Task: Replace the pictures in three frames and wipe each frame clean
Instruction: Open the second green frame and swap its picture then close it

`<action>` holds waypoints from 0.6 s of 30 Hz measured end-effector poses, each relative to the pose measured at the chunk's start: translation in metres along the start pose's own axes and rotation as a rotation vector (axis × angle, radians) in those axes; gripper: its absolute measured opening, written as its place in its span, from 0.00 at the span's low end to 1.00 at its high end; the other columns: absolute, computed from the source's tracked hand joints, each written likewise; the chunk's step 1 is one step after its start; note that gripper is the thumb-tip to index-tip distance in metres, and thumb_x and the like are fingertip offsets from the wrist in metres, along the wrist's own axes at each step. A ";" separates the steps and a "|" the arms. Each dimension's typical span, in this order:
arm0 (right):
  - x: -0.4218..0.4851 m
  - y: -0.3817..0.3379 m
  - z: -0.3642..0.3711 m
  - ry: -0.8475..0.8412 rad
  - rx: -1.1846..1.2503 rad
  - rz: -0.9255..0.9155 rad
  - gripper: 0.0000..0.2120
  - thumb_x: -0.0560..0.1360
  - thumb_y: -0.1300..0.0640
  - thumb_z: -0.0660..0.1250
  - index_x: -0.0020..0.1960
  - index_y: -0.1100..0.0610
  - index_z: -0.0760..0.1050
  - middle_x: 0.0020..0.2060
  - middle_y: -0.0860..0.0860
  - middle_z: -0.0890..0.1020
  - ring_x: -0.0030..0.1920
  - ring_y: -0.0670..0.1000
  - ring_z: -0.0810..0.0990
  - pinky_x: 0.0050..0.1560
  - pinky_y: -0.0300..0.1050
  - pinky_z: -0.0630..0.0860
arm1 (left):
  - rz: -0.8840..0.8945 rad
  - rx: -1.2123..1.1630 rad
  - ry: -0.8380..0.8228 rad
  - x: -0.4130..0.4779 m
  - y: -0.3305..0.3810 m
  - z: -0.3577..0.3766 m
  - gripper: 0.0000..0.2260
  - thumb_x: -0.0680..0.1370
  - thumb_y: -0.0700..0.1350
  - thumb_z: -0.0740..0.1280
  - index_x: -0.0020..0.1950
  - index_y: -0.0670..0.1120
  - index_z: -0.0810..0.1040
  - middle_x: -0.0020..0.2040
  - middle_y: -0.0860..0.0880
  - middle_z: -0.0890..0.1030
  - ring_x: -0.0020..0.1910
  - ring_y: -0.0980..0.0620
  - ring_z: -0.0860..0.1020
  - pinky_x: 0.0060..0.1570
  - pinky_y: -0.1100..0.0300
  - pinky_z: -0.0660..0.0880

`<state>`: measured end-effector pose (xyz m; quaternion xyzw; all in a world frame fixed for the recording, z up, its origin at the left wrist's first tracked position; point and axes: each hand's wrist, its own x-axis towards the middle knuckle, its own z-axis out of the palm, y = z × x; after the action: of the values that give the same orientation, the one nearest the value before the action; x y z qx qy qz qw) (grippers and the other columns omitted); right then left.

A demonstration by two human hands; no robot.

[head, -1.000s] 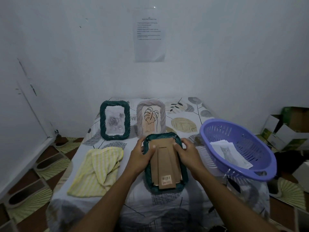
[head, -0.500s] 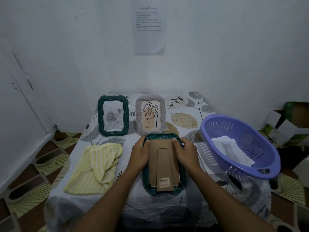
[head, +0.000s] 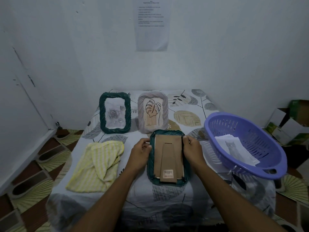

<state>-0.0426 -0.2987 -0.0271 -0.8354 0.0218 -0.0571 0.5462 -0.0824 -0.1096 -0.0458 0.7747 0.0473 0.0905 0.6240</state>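
left hand (head: 141,152), right hand (head: 192,150) grip face-down frame (head: 168,158) edges | picture side hidden | wall note (head: 151,25) illegible

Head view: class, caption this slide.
Left hand and right hand grip a face-down frame; rose frame and leaf frame stand behind; cloth, basket alongside.

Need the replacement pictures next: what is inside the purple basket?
Inside the purple basket lie loose white sheets; the top one shows a grey cat. How many lie beneath it, and what they show, is covered.
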 end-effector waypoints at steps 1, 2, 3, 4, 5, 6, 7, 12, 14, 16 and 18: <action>0.002 -0.001 -0.002 -0.031 -0.003 0.014 0.18 0.82 0.55 0.55 0.35 0.57 0.66 0.29 0.52 0.69 0.34 0.51 0.67 0.36 0.46 0.60 | 0.003 0.006 -0.007 0.000 -0.001 -0.001 0.08 0.80 0.39 0.62 0.56 0.48 0.76 0.45 0.45 0.80 0.43 0.50 0.78 0.42 0.58 0.73; 0.003 -0.002 -0.005 -0.066 -0.010 0.019 0.16 0.83 0.54 0.54 0.37 0.57 0.69 0.32 0.52 0.71 0.36 0.51 0.68 0.38 0.46 0.62 | -0.002 0.013 0.001 0.000 -0.002 -0.002 0.08 0.79 0.38 0.63 0.56 0.48 0.77 0.44 0.45 0.80 0.42 0.50 0.78 0.41 0.58 0.73; 0.004 -0.003 -0.007 -0.103 -0.025 0.020 0.14 0.83 0.55 0.54 0.42 0.56 0.74 0.37 0.51 0.75 0.41 0.51 0.71 0.42 0.47 0.66 | -0.007 0.028 0.021 0.001 -0.003 -0.002 0.09 0.79 0.37 0.64 0.56 0.47 0.77 0.43 0.45 0.80 0.42 0.50 0.78 0.41 0.58 0.73; 0.004 -0.003 -0.011 -0.131 -0.052 0.024 0.13 0.83 0.56 0.55 0.53 0.56 0.78 0.45 0.51 0.78 0.48 0.51 0.74 0.50 0.48 0.70 | -0.005 0.052 0.045 0.002 -0.004 -0.001 0.09 0.78 0.37 0.65 0.56 0.45 0.78 0.41 0.47 0.80 0.41 0.51 0.78 0.40 0.59 0.74; 0.004 -0.003 -0.014 -0.144 -0.085 0.030 0.15 0.83 0.57 0.55 0.63 0.59 0.76 0.53 0.52 0.78 0.56 0.52 0.74 0.59 0.49 0.70 | 0.002 0.079 0.065 0.003 -0.002 0.001 0.09 0.77 0.37 0.66 0.56 0.44 0.78 0.41 0.48 0.80 0.39 0.52 0.78 0.39 0.60 0.75; 0.004 -0.002 -0.017 -0.143 -0.114 0.034 0.17 0.83 0.58 0.56 0.69 0.61 0.72 0.61 0.54 0.78 0.61 0.53 0.73 0.63 0.49 0.68 | 0.007 0.104 0.075 0.002 0.000 0.004 0.09 0.77 0.36 0.67 0.57 0.43 0.79 0.40 0.49 0.80 0.37 0.53 0.78 0.36 0.63 0.75; 0.004 -0.001 -0.020 -0.141 -0.133 0.034 0.18 0.82 0.58 0.57 0.70 0.61 0.69 0.64 0.55 0.77 0.62 0.53 0.73 0.64 0.49 0.68 | 0.011 0.114 0.079 0.001 0.004 0.008 0.10 0.77 0.36 0.67 0.57 0.43 0.79 0.40 0.49 0.79 0.35 0.54 0.77 0.33 0.64 0.76; 0.001 0.013 -0.033 -0.189 -0.182 -0.033 0.23 0.79 0.61 0.62 0.73 0.54 0.66 0.66 0.53 0.76 0.59 0.51 0.76 0.59 0.47 0.73 | 0.150 0.388 0.077 -0.003 0.010 0.026 0.02 0.76 0.40 0.69 0.47 0.45 0.80 0.39 0.45 0.82 0.37 0.48 0.79 0.41 0.58 0.75; -0.001 0.018 -0.037 -0.207 -0.233 -0.048 0.27 0.78 0.61 0.64 0.75 0.54 0.62 0.69 0.53 0.73 0.66 0.54 0.74 0.63 0.47 0.71 | 0.196 0.465 0.050 -0.008 0.010 0.028 0.03 0.76 0.42 0.68 0.46 0.43 0.81 0.37 0.47 0.81 0.36 0.52 0.77 0.39 0.60 0.72; -0.003 0.023 -0.041 -0.224 -0.273 -0.072 0.29 0.78 0.60 0.65 0.76 0.53 0.61 0.70 0.54 0.72 0.68 0.54 0.72 0.64 0.48 0.70 | 0.228 0.483 0.034 -0.014 0.010 0.029 0.03 0.75 0.43 0.68 0.48 0.47 0.80 0.34 0.53 0.78 0.34 0.60 0.74 0.35 0.67 0.68; -0.009 0.026 -0.045 -0.236 -0.270 -0.100 0.28 0.78 0.59 0.65 0.76 0.52 0.62 0.69 0.53 0.74 0.68 0.54 0.73 0.64 0.48 0.72 | 0.243 0.541 0.036 -0.018 0.005 0.029 0.07 0.75 0.47 0.67 0.52 0.52 0.80 0.39 0.54 0.78 0.42 0.57 0.75 0.39 0.65 0.67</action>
<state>-0.0559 -0.3494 -0.0341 -0.9021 -0.0766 0.0179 0.4242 -0.0941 -0.1416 -0.0484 0.9112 -0.0123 0.1622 0.3784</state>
